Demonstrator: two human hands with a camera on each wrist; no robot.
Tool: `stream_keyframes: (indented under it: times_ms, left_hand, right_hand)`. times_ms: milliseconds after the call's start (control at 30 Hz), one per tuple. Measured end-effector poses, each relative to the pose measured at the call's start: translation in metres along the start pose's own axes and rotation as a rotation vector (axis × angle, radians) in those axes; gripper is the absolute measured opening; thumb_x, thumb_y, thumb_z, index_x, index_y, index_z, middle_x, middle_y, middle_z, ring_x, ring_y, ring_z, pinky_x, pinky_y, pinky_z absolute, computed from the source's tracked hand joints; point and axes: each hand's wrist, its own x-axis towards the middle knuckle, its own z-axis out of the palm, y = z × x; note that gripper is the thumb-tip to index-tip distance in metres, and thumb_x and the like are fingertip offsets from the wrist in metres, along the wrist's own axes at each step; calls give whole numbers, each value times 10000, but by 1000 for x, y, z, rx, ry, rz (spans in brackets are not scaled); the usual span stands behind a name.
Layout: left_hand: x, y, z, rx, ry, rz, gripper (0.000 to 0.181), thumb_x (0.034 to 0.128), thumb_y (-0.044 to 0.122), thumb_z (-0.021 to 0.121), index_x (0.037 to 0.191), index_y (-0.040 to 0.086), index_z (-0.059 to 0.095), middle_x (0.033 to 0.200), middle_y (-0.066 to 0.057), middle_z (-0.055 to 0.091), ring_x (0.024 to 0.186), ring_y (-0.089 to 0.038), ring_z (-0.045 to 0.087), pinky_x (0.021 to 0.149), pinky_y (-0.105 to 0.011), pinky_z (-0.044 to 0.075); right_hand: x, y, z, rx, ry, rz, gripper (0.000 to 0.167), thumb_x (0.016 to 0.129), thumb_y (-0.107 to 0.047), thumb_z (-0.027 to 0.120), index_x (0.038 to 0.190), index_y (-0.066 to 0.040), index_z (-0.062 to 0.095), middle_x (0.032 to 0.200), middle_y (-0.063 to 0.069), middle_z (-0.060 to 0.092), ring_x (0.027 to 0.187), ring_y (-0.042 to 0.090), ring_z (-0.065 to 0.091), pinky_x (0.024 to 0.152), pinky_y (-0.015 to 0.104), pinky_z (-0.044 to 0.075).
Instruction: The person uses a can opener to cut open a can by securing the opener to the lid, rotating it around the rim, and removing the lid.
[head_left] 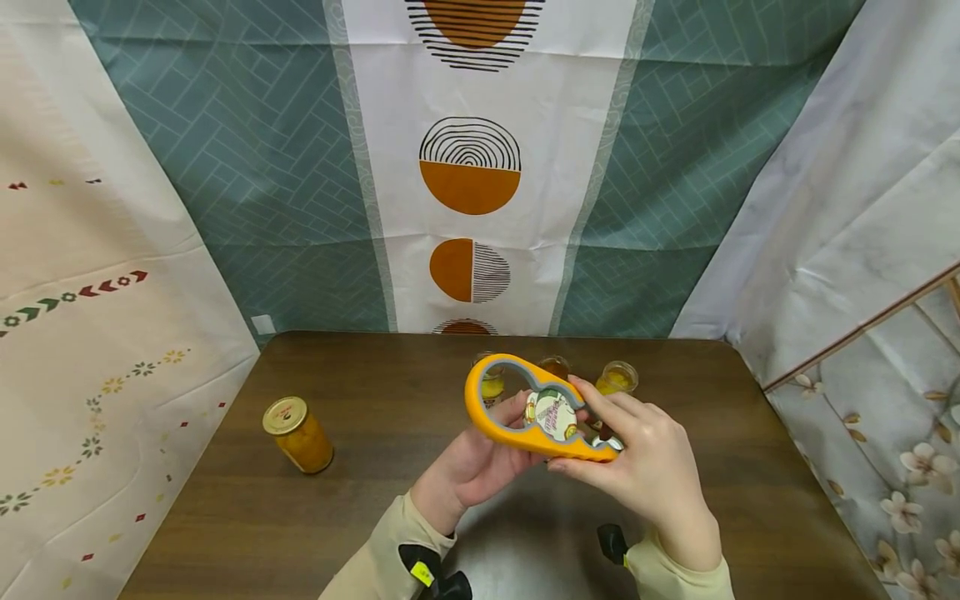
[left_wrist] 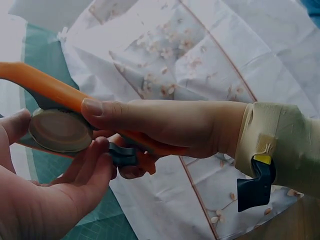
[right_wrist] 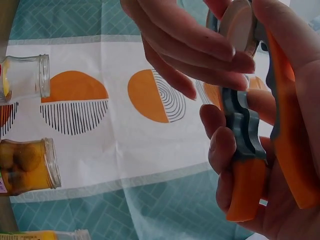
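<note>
An orange and grey jar opener (head_left: 491, 425) is held up over the table, with my right hand (head_left: 656, 454) gripping its two handles. A round printed jar lid (head_left: 555, 414) sits within the opener's scalloped grey inner edge. Its pale inner side (left_wrist: 61, 131) faces the left wrist camera, and no jar is attached to it. My left hand (head_left: 480, 471) holds this lid from below, thumb on one side and fingertips on the other. In the right wrist view, the left fingers (right_wrist: 200, 50) lie across in front of the lid (right_wrist: 239, 27).
A lidded jar (head_left: 303, 437) of orange contents stands at the table's left. Behind the opener are several jars, including a lidless one with yellow contents (head_left: 617, 377) and one with amber contents (head_left: 555, 365). The brown table (head_left: 390, 375) ends at a hanging patterned cloth (head_left: 300, 167).
</note>
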Motion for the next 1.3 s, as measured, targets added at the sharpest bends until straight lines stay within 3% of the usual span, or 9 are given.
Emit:
stream_keyframes:
  times_ms: [67, 233, 367, 533, 800, 933, 1300]
  left_hand:
    - [2, -1, 0, -1, -13, 5, 493, 1150, 378, 475, 1503, 33, 470, 1403, -88, 669, 1270, -209, 647, 1036, -300, 518]
    - [1, -1, -2, -9, -22, -3, 533, 1130, 408, 530, 1509, 37, 479, 1397, -93, 668, 1265, -223, 656, 1044, -311, 526]
    - [-3, -1, -4, 10, -64, 5, 504, 1126, 418, 547, 1472, 52, 534, 1395, -80, 673, 1258, -205, 655, 1033, -293, 519]
    - [-3, -2, -4, 18, -93, 31, 449, 1136, 408, 530, 1428, 74, 598, 1376, -61, 690, 1230, -174, 663, 1026, -265, 520]
    - [-2, 2, -1, 67, -33, 22, 516, 1104, 431, 583, 1449, 49, 549, 1359, -66, 690, 1211, -174, 664, 995, -277, 530]
    - [-2, 4, -2, 96, -50, 38, 491, 1112, 455, 561, 1414, 71, 602, 1351, -55, 690, 1201, -167, 658, 981, -283, 523]
    - [-1, -1, 0, 100, -47, 26, 524, 1093, 520, 567, 1398, 95, 577, 1291, -30, 678, 1164, -154, 640, 955, -280, 524]
  right_hand:
    - [1, 1, -1, -3, -2, -2, 954, 749, -882, 710, 1448, -233, 697, 1014, -114, 738, 780, 138, 640, 654, 388, 537]
    - [0, 1, -2, 7, -10, -1, 956, 713, -858, 773, 1460, -267, 687, 1039, -117, 741, 787, 129, 638, 663, 372, 533]
    - [-2, -1, -1, 21, -19, 0, 966, 676, -807, 850, 1455, -258, 691, 1036, -131, 735, 790, 133, 645, 675, 359, 531]
    - [-3, -2, -1, 23, -26, -2, 953, 702, -814, 822, 1459, -252, 687, 1016, -156, 713, 796, 110, 633, 683, 361, 531]
    - [0, -3, 1, 24, -16, -5, 955, 712, -818, 813, 1482, -273, 666, 1006, -156, 703, 794, 114, 616, 694, 367, 526]
    - [2, -4, 2, 28, -23, -6, 972, 677, -760, 887, 1496, -293, 651, 991, -148, 700, 788, 113, 603, 692, 359, 521]
    - [-2, -4, 1, 9, -6, -7, 905, 723, -795, 831, 1469, -306, 674, 954, -157, 668, 759, 93, 553, 655, 342, 502]
